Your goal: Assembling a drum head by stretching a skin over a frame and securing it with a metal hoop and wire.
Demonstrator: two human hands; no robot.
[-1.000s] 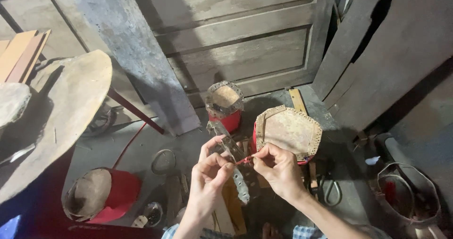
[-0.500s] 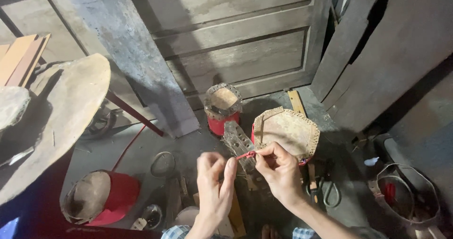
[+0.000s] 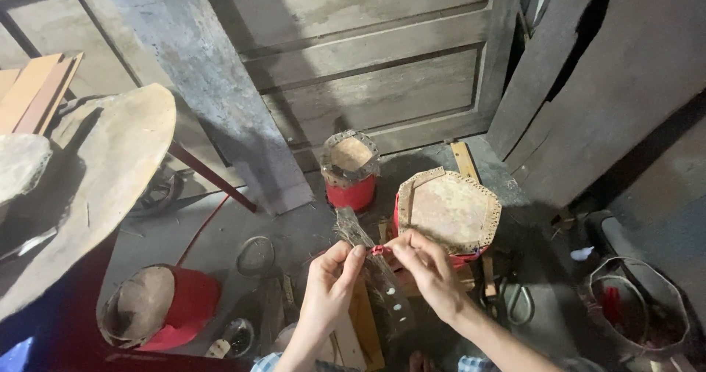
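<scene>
My left hand (image 3: pixel 329 287) and my right hand (image 3: pixel 426 270) meet in front of me, each pinching an end of a thin red cord (image 3: pixel 378 250). Just beyond my right hand lies a red drum (image 3: pixel 448 212) with a pale hide skin laced around its rim. A strip of hide with punched holes (image 3: pixel 375 280) hangs between my hands, below the cord. A smaller red drum (image 3: pixel 351 169) stands upright behind them.
A third red drum (image 3: pixel 158 309) lies at the lower left beside a wire ring (image 3: pixel 256 255). A large round hide (image 3: pixel 77 188) leans at the left. Wooden doors (image 3: pixel 368 56) and planks close off the back. A bag (image 3: pixel 638 306) sits at the right, scissors (image 3: pixel 515 303) by the drum.
My hands have drawn closer together and lower, and now both pinch the red cord at one spot. The view has shifted slightly.
</scene>
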